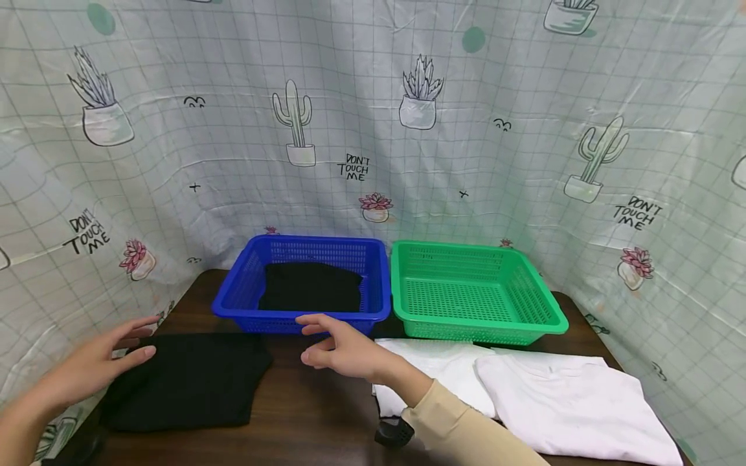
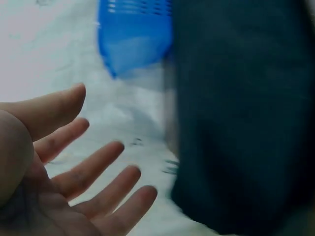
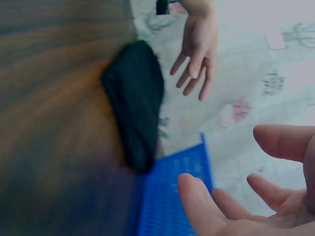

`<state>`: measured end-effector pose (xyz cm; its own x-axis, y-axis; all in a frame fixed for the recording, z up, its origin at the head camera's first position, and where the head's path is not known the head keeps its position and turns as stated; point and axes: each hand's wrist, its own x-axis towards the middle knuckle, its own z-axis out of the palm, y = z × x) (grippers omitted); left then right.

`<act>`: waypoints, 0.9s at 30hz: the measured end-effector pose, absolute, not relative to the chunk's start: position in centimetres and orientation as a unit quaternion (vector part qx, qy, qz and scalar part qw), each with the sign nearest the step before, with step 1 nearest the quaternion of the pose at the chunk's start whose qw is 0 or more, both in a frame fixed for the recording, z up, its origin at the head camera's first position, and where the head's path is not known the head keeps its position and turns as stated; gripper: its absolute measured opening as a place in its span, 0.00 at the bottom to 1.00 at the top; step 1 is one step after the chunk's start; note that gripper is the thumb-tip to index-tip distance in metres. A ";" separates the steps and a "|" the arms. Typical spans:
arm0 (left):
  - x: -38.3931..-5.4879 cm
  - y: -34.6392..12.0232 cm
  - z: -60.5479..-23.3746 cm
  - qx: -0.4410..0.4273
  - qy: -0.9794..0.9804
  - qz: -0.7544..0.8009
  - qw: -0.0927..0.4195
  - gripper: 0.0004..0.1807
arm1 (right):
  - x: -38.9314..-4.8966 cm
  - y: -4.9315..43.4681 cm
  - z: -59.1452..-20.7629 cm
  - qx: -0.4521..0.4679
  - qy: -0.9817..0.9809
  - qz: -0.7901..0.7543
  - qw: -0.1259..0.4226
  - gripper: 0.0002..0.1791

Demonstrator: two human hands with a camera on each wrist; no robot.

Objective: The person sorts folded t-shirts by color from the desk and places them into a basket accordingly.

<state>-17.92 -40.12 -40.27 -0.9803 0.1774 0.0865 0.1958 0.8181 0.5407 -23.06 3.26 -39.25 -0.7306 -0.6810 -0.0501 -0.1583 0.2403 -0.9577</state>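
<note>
A folded black garment (image 1: 192, 382) lies flat at the left of the table. My left hand (image 1: 111, 362) hovers over its far left edge, fingers spread and nothing held; in the left wrist view the palm (image 2: 54, 196) is apart from the dark cloth (image 2: 241, 118). My right hand (image 1: 346, 349) hangs in the air in front of the blue basket (image 1: 303, 317), fingers loosely bent, holding nothing. Inside that basket lies another folded black cloth (image 1: 311, 288). The right wrist view shows the black garment (image 3: 135, 103) on the table, with both hands off it.
A green basket (image 1: 478, 330) stands right of the blue one. In front of it lie white folded garments, one nearer the middle (image 1: 437, 369) and another (image 1: 571, 408) at the right. A small black object (image 1: 393, 432) is by my right sleeve. A patterned curtain (image 1: 373, 129) surrounds the table (image 1: 297, 414).
</note>
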 end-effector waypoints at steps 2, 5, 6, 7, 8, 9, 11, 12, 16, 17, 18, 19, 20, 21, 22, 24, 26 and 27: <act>-17.6 -40.6 -41.3 -0.099 -0.956 -0.276 0.023 0.32 | -22.7 2.8 -40.3 -0.271 0.746 -0.556 0.247 0.32; -17.4 -41.1 -42.5 -0.104 -0.959 -0.260 0.036 0.32 | -22.2 1.9 -41.7 -0.253 0.732 -0.575 0.263 0.34; -17.4 -41.2 -42.8 -0.108 -0.960 -0.256 0.040 0.32 | -22.1 1.6 -42.0 -0.245 0.726 -0.584 0.269 0.35; -17.3 -41.3 -43.1 -0.107 -0.961 -0.253 0.040 0.32 | -22.0 1.3 -42.4 -0.237 0.720 -0.592 0.274 0.36; -17.2 -41.3 -43.3 -0.103 -0.962 -0.251 0.035 0.33 | -22.0 1.0 -42.8 -0.229 0.714 -0.600 0.278 0.36; -17.2 -41.3 -43.5 -0.101 -0.961 -0.255 0.028 0.33 | -21.9 0.7 -43.1 -0.220 0.708 -0.609 0.282 0.37; -17.2 -41.3 -43.8 -0.092 -0.960 -0.266 0.011 0.34 | -21.8 0.0 -43.6 -0.204 0.701 -0.619 0.289 0.39; -17.2 -41.3 -43.9 -0.086 -0.958 -0.273 0.000 0.35 | -21.8 -0.3 -43.9 -0.199 0.699 -0.623 0.290 0.40; -17.4 -41.5 -44.1 -0.047 -0.950 -0.301 -0.070 0.41 | -21.6 -1.7 -44.9 -0.181 0.690 -0.632 0.305 0.43; -17.4 -41.6 -44.2 -0.036 -0.946 -0.309 -0.091 0.43 | -21.6 -2.0 -45.1 -0.176 0.685 -0.636 0.309 0.44; -17.5 -41.7 -44.3 -0.025 -0.943 -0.315 -0.107 0.44 | -21.6 -2.4 -45.3 -0.170 0.680 -0.641 0.313 0.44; -17.6 -41.7 -44.3 -0.018 -0.939 -0.324 -0.118 0.45 | -21.7 -2.8 -45.4 -0.163 0.674 -0.647 0.317 0.44; -17.7 -41.7 -44.4 -0.012 -0.932 -0.338 -0.130 0.45 | -21.7 -3.1 -45.5 -0.156 0.668 -0.653 0.321 0.44; -17.7 -41.7 -44.5 -0.009 -0.926 -0.353 -0.135 0.45 | -21.7 -3.4 -45.6 -0.148 0.662 -0.660 0.324 0.44; -17.7 -41.7 -44.7 -0.012 -0.918 -0.372 -0.133 0.45 | -21.7 -3.7 -45.6 -0.139 0.656 -0.666 0.325 0.44; -17.7 -41.6 -44.8 -0.021 -0.905 -0.404 -0.130 0.44 | -21.8 -4.3 -45.6 -0.124 0.648 -0.678 0.325 0.45; -17.8 -41.5 -44.8 -0.026 -0.892 -0.430 -0.135 0.44 | -21.8 -4.8 -45.6 -0.112 0.642 -0.687 0.322 0.45; -17.8 -41.4 -44.8 -0.024 -0.886 -0.441 -0.141 0.44 | -21.7 -5.0 -45.7 -0.107 0.639 -0.691 0.321 0.46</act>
<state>-17.81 -41.43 -44.84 -0.9592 0.1660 -0.2290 -0.0824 0.6107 0.7876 -21.75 -5.00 -45.65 -0.7708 -0.5803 -0.2631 0.3073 0.0231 -0.9513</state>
